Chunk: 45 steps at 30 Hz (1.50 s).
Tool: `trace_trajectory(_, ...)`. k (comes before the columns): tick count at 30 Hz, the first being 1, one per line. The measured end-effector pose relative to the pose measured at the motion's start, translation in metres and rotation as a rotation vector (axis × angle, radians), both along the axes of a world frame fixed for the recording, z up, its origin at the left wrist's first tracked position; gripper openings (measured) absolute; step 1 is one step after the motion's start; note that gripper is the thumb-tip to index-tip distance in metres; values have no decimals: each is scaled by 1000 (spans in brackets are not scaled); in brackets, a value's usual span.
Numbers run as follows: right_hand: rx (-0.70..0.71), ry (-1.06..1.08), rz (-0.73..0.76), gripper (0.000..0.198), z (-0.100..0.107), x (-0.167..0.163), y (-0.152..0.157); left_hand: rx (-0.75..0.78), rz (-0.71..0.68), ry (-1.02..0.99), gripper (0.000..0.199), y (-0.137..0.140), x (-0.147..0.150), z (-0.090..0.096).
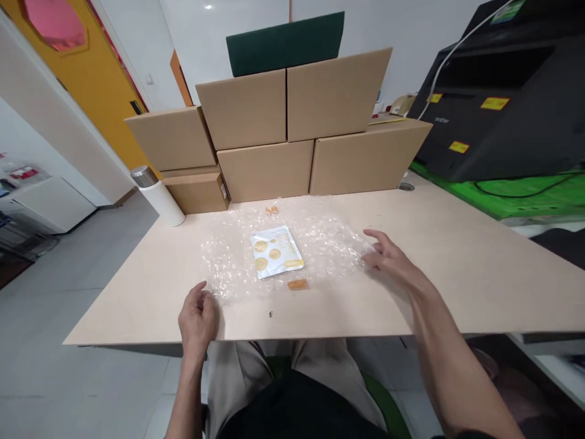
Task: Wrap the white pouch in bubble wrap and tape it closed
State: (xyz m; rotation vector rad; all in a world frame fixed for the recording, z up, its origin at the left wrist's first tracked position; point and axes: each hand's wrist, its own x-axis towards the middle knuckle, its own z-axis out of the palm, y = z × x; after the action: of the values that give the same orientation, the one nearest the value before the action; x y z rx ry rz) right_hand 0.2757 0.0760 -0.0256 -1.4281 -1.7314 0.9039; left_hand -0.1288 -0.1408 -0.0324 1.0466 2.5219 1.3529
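A sheet of clear bubble wrap lies spread on the table. On it rests a flat white sachet printed with yellow circles, tilted a little. Strips of orange tape show at the wrap's near edge and far edge. My left hand is by the wrap's near left corner, fingers loosely bent and thumb apart, with nothing visible in it. At the right end of the wrap, my right hand has its fingers apart, the lower ones at the wrap's edge; I see no firm grip.
Cardboard boxes are stacked along the back of the table, a dark green box on top. A white bottle with a metal cap stands at the left edge. A black printer sits on a green surface at right.
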Motion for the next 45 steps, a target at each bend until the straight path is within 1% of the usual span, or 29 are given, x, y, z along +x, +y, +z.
trace_trajectory(1,-69,-35,-20,67,-4,10,-14,2,-23,29,37,2,0,-3)
trace_trajectory(2,-81,-75,-28,65,-7,20,-27,12,-39,58,35,3,0,-5)
trace_trajectory(3,-65,-123,-52,63,-7,28,-40,25,-50,86,34,4,1,-8)
trace_trajectory(5,87,-202,-180,60,-2,35,-61,43,-66,125,35,6,4,-10)
trace_trajectory(6,173,-210,-247,58,3,32,-68,47,-71,133,34,6,5,-11)
trace_trajectory(7,244,-192,-292,56,9,26,-73,49,-68,132,34,6,6,-10)
trace_trajectory(8,277,-136,-303,52,16,15,-74,48,-53,118,34,5,8,-9)
trace_trajectory(9,248,-52,-234,48,22,1,-72,45,-27,93,35,5,8,-8)
trace_trajectory(10,182,29,-112,44,28,-15,-68,43,6,59,38,4,9,-7)
trace_trajectory(12,13,152,119,39,34,-52,-53,45,67,-14,48,2,9,-5)
trace_trajectory(13,-72,167,178,35,34,-70,-45,55,84,-43,51,1,9,-5)
trace_trajectory(14,-142,152,185,31,34,-88,-36,77,89,-64,52,1,9,-5)
trace_trajectory(16,-267,117,174,29,30,-116,-20,135,78,-90,47,-1,10,-6)
trace_trajectory(18,-339,132,129,29,24,-136,-10,182,65,-105,42,-1,12,-9)
trace_trajectory(20,-405,188,102,27,20,-146,-4,196,62,-109,41,-2,13,-10)
trace_trajectory(22,-488,258,125,25,19,-149,-1,194,68,-110,41,-2,14,-10)
trace_trajectory(23,-521,297,151,28,20,-149,0,194,69,-111,41,-3,13,-10)
trace_trajectory(25,-528,393,200,37,25,-149,-1,187,65,-120,41,-4,11,-9)
trace_trajectory(27,-461,499,230,40,33,-152,-2,161,56,-134,42,-6,7,-7)
trace_trajectory(29,-398,574,258,40,39,-163,-6,125,46,-153,41,-6,3,-5)
trace_trajectory(32,-394,640,304,36,40,-194,-14,102,50,-183,36,-5,-1,-3)
trace_trajectory(35,-460,694,358,32,31,-233,-24,104,57,-219,36,-4,-5,-2)
trace_trajectory(37,-523,650,379,29,22,-255,-30,108,49,-258,41,-4,-10,-2)
trace_trajectory(40,-588,437,379,28,9,-273,-36,101,19,-329,45,-3,-18,-5)
trace_trajectory(42,-596,332,376,28,3,-277,-38,111,-1,-387,46,-2,-22,-8)
trace_trajectory(45,-584,264,366,26,1,-275,-39,220,-22,-537,49,0,-22,-8)
